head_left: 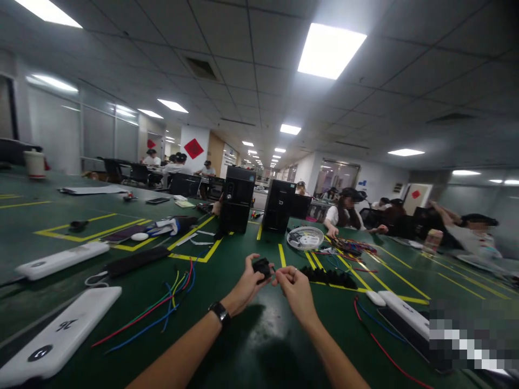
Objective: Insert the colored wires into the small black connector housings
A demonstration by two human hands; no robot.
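Above the green table (243,356), my left hand (246,281) grips a small black blocky part (261,267) between thumb and fingers. A dark watch (219,312) is on the left wrist. Just right of the part, my right hand (295,292) is closed in a pinch, its fingertips close to the part's right side. What lies in that pinch is too small to make out. To the left of my hands are loose red, blue, green and yellow wires (172,307). A row of black pieces (330,277) lies beyond my right hand.
Two black computer towers (236,200) stand ahead. A white basket (305,237) and a wire bundle (352,246) lie right of them, near a seated person (344,216). White power banks (60,332) lie at left, another (405,312) at right. Yellow tape marks the table.
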